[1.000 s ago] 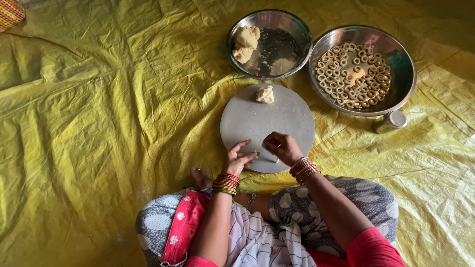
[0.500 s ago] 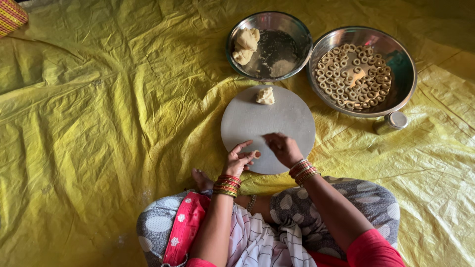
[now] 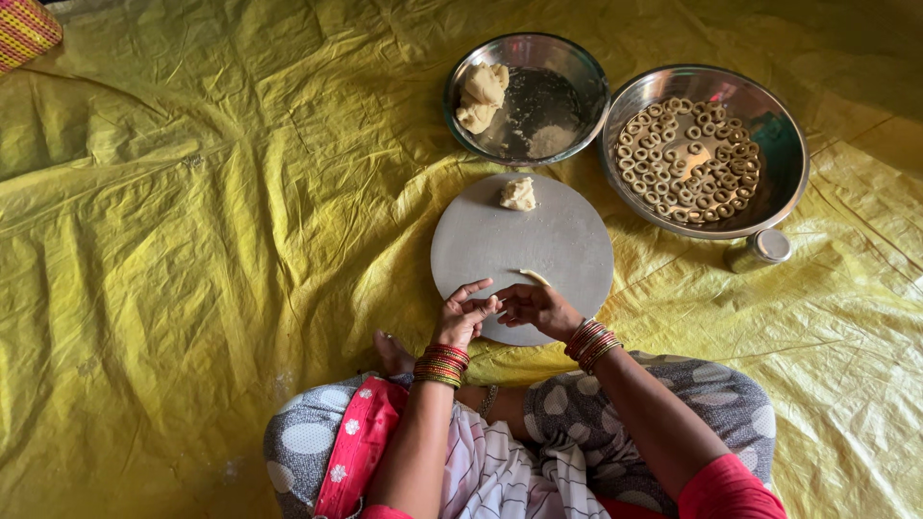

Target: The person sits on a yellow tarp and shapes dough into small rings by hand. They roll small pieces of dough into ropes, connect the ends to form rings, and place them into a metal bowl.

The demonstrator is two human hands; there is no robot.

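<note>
Dough strip (image 3: 532, 277) on round board (image 3: 524, 245), both hands' fingers (image 3: 481, 306) seemingly pinched together on its end

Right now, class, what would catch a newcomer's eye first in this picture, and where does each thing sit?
The crinkled yellow sheet fills the floor. At its middle lies a round grey board with a dough lump at its far edge, and both hands, left hand and right hand, meet at its near edge. Beyond it stand two steel bowls: the left bowl holds dough, the right bowl small dough rings.

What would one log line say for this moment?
left hand: fingertips meeting right hand | over round grey board | thin dough strip, pale dough lump on board | steel bowl of dough rings beyond
</note>
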